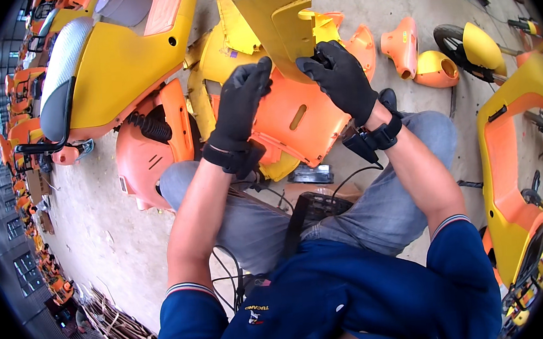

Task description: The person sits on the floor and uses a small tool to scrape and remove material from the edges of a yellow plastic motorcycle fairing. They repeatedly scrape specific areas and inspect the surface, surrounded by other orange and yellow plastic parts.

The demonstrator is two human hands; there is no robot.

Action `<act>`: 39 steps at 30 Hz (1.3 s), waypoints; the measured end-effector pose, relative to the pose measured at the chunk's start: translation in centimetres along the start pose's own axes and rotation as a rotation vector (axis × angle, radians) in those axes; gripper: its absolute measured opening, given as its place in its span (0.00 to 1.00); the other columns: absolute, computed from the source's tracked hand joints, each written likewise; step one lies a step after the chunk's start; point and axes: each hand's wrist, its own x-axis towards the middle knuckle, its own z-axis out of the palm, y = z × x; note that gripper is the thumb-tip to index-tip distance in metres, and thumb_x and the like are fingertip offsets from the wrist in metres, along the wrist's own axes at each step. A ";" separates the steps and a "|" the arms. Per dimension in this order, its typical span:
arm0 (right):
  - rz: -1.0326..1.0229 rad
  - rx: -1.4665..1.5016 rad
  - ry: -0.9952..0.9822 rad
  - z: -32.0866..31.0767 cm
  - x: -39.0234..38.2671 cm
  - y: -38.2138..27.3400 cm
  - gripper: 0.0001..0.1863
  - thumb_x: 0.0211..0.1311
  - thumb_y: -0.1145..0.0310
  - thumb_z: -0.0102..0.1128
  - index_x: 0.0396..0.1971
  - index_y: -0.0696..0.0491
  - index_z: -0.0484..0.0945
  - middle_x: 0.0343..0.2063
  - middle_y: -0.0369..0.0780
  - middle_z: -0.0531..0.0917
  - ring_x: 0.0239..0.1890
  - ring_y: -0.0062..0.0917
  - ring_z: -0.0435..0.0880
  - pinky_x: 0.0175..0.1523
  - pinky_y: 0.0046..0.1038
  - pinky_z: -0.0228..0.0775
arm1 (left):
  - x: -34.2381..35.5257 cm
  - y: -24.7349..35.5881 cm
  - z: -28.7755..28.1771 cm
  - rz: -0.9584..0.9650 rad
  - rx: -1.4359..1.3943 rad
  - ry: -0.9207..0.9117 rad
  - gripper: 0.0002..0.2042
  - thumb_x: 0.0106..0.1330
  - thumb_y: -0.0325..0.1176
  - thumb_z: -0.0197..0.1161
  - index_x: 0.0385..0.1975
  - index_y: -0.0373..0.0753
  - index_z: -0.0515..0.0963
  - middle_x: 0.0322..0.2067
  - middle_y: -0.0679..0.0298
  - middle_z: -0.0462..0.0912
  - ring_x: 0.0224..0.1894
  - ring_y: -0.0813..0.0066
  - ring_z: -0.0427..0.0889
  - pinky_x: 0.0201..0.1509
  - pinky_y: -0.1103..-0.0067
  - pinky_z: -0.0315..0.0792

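Both my hands wear black gloves and are raised before me. My right hand (344, 81) is closed at the lower right edge of a scuffed yellow plastic panel (283, 31), its thumb over the panel's face. Left of that panel, my left hand (240, 102) has its fingers curled and pressed together; what they hold, if anything, is hidden. Below the hands lies an orange plastic panel (302, 119) with a slot in it. More yellow body panels (234, 22) are piled behind.
A yellow scooter body (129, 66) with a grey seat stands at left, beside an orange fairing (146, 157). Orange shells (400, 48) and a wheel (456, 46) lie at right. Another yellow-orange frame (507, 170) stands near my right arm. Cables (232, 274) hang by my lap.
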 end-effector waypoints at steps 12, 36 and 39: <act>0.342 0.213 -0.117 -0.2 -1.5 -2.2 0.12 0.64 0.60 0.62 0.32 0.54 0.76 0.21 0.30 0.70 0.22 0.12 0.68 0.26 0.20 0.62 | 2.6 1.3 -0.7 0.344 -0.038 -0.281 0.15 0.72 0.39 0.59 0.49 0.33 0.78 0.43 0.70 0.82 0.45 0.86 0.76 0.53 0.83 0.70; 0.202 0.113 0.048 1.3 0.0 -4.1 0.23 0.65 0.72 0.56 0.60 0.60 0.67 0.30 0.34 0.79 0.17 0.09 0.69 0.20 0.16 0.62 | 4.5 2.2 1.1 0.411 0.190 -0.010 0.23 0.71 0.51 0.56 0.43 0.32 0.79 0.32 0.66 0.83 0.34 0.82 0.75 0.42 0.80 0.72; 0.172 0.154 0.094 1.5 -0.3 -4.1 0.23 0.65 0.72 0.56 0.59 0.60 0.68 0.29 0.34 0.78 0.16 0.09 0.69 0.19 0.16 0.62 | 4.4 2.3 1.3 0.407 0.169 0.004 0.23 0.71 0.51 0.57 0.44 0.32 0.79 0.33 0.65 0.83 0.35 0.83 0.76 0.42 0.80 0.72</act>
